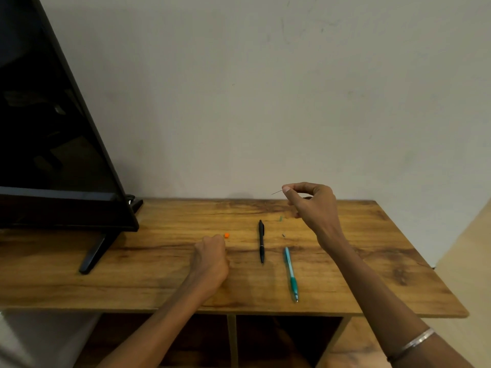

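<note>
Standing at the far left of the wooden table point(159, 288), a dark television point(53, 155) is resting on its black foot. Moving right, the left hand point(211, 254) is lying on the tabletop with its fingers curled under into a fist; whether anything is inside it I cannot tell. A small orange piece point(226, 235) is sitting just beyond its knuckles. Next, a black pen point(261, 241) is lying lengthwise, and beside it a teal pen point(291, 273) is lying nearer the front edge, its tip pointing toward the person. A tiny green bit point(281, 219) is lying farther back. Above these the right hand point(314, 205) is hovering clear of the table, thumb and forefinger pinching a thin dark rod point(276, 192) whose free end is sticking out to the left; the other fingers are curled in. A silver bangle point(414, 343) is circling that forearm.
</note>
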